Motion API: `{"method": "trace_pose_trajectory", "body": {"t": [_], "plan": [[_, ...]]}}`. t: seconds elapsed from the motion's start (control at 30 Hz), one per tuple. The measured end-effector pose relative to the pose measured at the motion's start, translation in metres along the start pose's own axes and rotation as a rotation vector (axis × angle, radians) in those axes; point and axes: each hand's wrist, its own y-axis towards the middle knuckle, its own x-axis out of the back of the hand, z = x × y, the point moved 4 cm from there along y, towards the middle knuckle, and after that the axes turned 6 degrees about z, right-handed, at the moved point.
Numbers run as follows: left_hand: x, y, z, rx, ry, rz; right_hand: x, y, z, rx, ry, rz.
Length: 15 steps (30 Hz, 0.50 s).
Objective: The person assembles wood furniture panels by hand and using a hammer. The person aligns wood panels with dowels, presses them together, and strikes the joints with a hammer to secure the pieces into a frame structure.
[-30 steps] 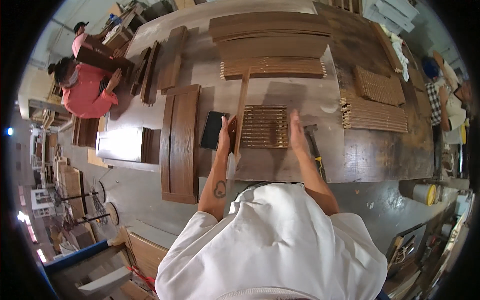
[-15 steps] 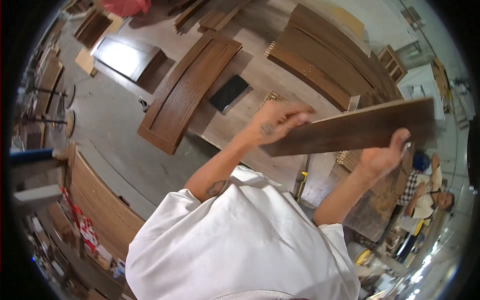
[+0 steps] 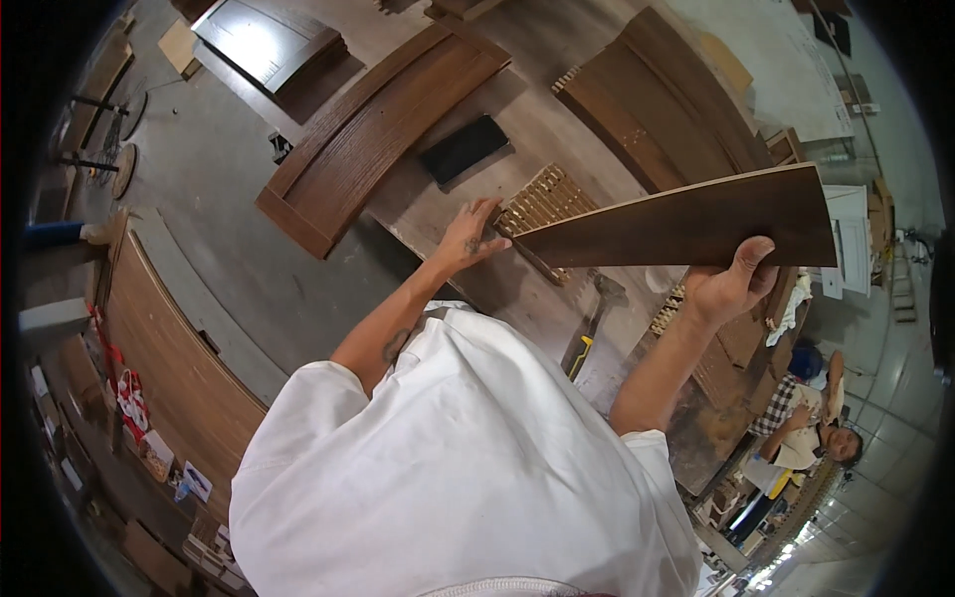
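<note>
A long, flat dark brown wooden board (image 3: 686, 224) is raised over the workbench in my right hand (image 3: 731, 284). My right thumb lies on its near face, and the other fingers are behind it. My left hand (image 3: 473, 237) is open at the board's left end, fingers apart. A fingertip is close to the board's corner; I cannot tell whether it touches. Just beyond that end lies a stack of narrow wooden strips (image 3: 547, 204) with pale edges, partly covered by the board. A hammer (image 3: 597, 308) with a black and yellow handle lies below the board.
A black phone (image 3: 465, 151) lies beside a brown panel (image 3: 388, 129) that overhangs the bench edge. More brown panels (image 3: 667, 109) are stacked at the far right. A large curved wooden panel (image 3: 169, 328) stands at the left. Another person (image 3: 806, 418) is at the lower right.
My left hand has moved left from the board's upper edge, and its fingers have spread. The board stays in my right hand, and more of the strip stack shows. The whole view has shifted.
</note>
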Motion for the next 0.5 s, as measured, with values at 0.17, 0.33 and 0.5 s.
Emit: {"method": "trace_pose_trajectory", "body": {"t": [0.17, 0.33, 0.5], "plan": [[-0.0044, 0.0086, -0.0021, -0.028, 0.036, 0.043, -0.0119, 0.0022, -0.0021, -0.013, 0.011, 0.053], [-0.0062, 0.0081, -0.0014, 0.03, 0.085, 0.045, -0.0113, 0.0033, -0.0073, -0.009, -0.006, 0.074], [-0.008, 0.0081, -0.0025, 0.01, 0.192, 0.028, -0.0103, 0.0004, -0.0083, 0.0, 0.005, 0.064]]}}
